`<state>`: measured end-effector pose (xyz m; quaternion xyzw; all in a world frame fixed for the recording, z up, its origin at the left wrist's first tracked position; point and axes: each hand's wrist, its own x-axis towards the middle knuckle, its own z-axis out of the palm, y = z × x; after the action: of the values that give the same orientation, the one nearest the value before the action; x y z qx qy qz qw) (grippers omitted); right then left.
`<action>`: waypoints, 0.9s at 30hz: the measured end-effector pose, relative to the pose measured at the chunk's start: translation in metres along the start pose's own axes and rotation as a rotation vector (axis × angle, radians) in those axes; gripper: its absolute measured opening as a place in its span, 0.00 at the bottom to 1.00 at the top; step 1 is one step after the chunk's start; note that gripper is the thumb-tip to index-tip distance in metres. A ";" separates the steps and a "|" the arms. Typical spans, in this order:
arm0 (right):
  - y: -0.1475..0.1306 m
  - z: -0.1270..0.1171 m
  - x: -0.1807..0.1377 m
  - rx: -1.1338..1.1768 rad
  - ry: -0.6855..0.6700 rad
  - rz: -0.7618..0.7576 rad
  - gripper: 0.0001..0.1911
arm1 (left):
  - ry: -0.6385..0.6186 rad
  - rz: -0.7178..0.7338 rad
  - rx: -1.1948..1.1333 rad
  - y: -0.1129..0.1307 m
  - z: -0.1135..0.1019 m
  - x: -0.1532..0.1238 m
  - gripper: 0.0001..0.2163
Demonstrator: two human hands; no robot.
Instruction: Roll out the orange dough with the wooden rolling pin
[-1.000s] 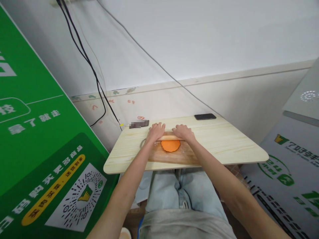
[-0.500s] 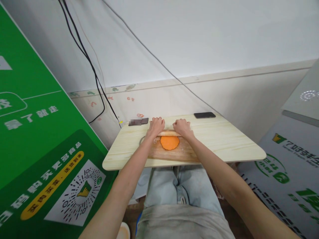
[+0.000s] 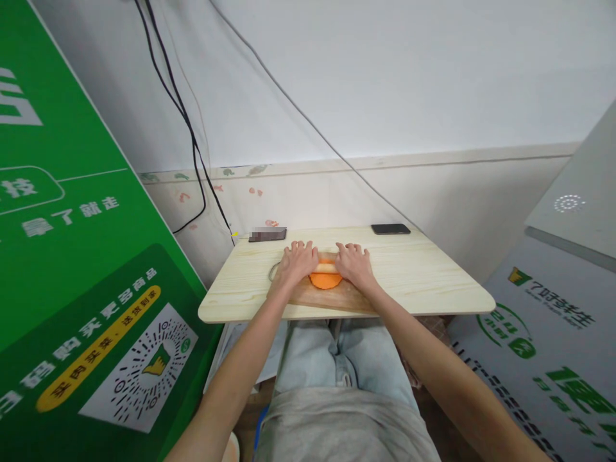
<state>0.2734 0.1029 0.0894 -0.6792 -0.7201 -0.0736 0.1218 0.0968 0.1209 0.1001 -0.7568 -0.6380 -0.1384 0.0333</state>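
A pale wooden rolling pin [image 3: 326, 268] lies across a flat, round sheet of orange dough [image 3: 326, 281]. The dough shows on both sides of the pin, a thin strip beyond it and a larger part toward me. Under it is a wooden board [image 3: 332, 297]. My left hand [image 3: 301, 260] is closed over the pin's left end, its bent fingers pointing away from me. Over the right end, my right hand [image 3: 353, 262] holds the pin the same way. Both palms hide the pin's ends.
The board lies on a light wood-grain table [image 3: 423, 285] against the wall. Near the back edge are a dark phone [image 3: 391, 229] on the right and a dark flat object [image 3: 267, 235] on the left. A thin metal loop [image 3: 271, 272] shows beside the board. Green panels [image 3: 96, 256] stand left.
Both hands and the rolling pin have come toward me, from the far edge of the dough onto it. The fingers look less curled than before. The view has shifted slightly.
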 end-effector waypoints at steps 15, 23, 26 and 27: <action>-0.008 -0.002 -0.047 -0.024 0.071 -0.007 0.29 | 0.149 0.026 -0.004 0.000 0.012 -0.052 0.25; 0.002 0.001 0.014 0.012 -0.163 -0.002 0.30 | 0.055 0.022 -0.046 -0.001 -0.001 -0.014 0.23; 0.001 -0.004 0.030 0.034 -0.268 0.027 0.30 | 0.019 0.014 -0.042 -0.001 -0.006 -0.005 0.22; 0.000 -0.005 0.033 0.036 -0.281 0.033 0.30 | 0.008 0.013 -0.039 -0.001 -0.008 -0.003 0.22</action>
<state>0.2722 0.1329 0.1032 -0.6921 -0.7201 0.0370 0.0332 0.0940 0.1165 0.1067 -0.7609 -0.6301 -0.1534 0.0219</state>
